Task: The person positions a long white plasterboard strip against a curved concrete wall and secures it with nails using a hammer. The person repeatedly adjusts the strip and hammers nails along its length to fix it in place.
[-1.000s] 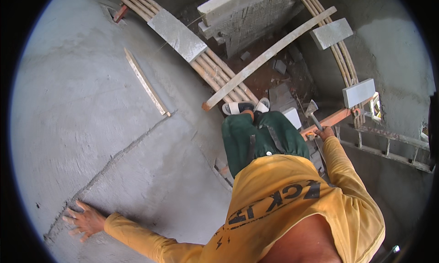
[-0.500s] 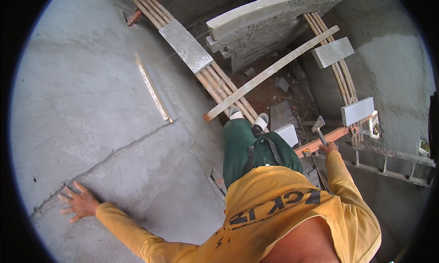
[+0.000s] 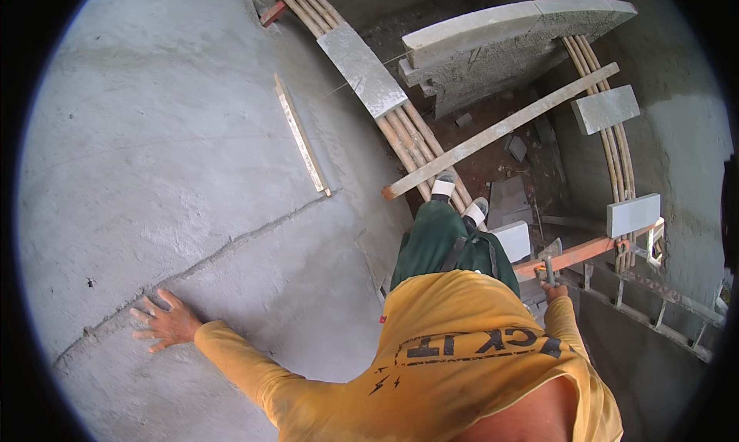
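Note:
My left hand point(image 3: 163, 320) lies flat on the grey plastered wall point(image 3: 192, 173), fingers spread, just below a rough seam in the plaster. My right hand point(image 3: 554, 292) grips the handle of a small metal hammer-like tool point(image 3: 549, 253), whose head rests at an orange bar point(image 3: 585, 251). Both arms wear yellow sleeves. My feet point(image 3: 458, 196) in white shoes stand on a bundle of bamboo poles point(image 3: 408, 134).
A thin wooden strip point(image 3: 302, 143) is fixed to the wall. A long plank point(image 3: 500, 130) crosses the gap over rubble below. Grey blocks point(image 3: 633, 213) sit on the poles at right, and a curved concrete ledge point(image 3: 508, 26) lies beyond. A metal frame point(image 3: 654, 311) runs along the right.
My left hand stays pressed on the wall and sits a little higher and further right in the view. The right hand still holds the tool at the orange bar.

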`<state>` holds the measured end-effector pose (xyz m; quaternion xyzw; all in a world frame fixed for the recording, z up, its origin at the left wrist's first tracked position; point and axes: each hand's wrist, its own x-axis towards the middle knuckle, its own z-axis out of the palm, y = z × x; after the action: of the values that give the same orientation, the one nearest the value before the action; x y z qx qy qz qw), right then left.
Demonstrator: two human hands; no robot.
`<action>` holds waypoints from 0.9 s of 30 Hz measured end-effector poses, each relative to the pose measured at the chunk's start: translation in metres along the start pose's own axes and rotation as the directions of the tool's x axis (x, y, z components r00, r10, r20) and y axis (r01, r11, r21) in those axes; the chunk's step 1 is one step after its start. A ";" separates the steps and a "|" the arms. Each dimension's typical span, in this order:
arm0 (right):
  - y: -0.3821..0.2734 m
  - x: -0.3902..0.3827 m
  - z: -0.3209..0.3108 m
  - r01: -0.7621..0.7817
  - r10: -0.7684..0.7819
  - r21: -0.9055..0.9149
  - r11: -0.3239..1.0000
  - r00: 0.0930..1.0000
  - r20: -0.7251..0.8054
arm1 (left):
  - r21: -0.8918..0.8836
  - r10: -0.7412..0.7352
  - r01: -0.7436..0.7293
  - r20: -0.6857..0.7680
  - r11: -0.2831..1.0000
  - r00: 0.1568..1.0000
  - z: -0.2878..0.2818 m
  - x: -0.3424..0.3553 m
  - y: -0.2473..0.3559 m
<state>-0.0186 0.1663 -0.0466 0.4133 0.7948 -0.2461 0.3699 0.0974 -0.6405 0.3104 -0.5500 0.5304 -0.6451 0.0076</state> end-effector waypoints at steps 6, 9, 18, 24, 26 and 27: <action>-0.016 -0.010 0.002 -0.172 0.167 0.053 0.984 0.982 0.083 | -0.077 -0.052 0.042 -0.145 0.996 0.988 0.026 0.000 0.004; -0.030 -0.011 0.001 -0.106 0.102 0.039 0.994 0.991 0.086 | -0.112 -0.081 0.066 -0.129 0.991 0.988 0.032 0.000 0.007; -0.056 -0.005 -0.004 0.060 -0.063 0.137 0.989 0.998 0.015 | -0.236 -0.093 0.084 -0.029 0.968 0.995 0.029 0.004 0.011; -0.022 -0.003 -0.017 0.133 -0.127 0.155 0.979 0.991 -0.046 | -0.278 -0.053 0.060 0.034 0.959 0.998 0.023 0.006 0.007; -0.006 0.004 -0.021 -0.009 0.011 0.104 0.995 1.000 -0.019 | -0.259 -0.040 0.055 0.063 0.964 0.997 0.018 0.007 0.006; 0.004 0.008 -0.022 -0.089 0.091 0.066 0.994 0.995 -0.032 | -0.254 -0.039 0.055 0.067 0.966 0.997 0.016 0.008 0.006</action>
<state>-0.0269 0.1872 -0.0396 0.4645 0.7735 -0.2473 0.3533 0.1026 -0.6590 0.3091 -0.5784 0.5955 -0.5541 -0.0621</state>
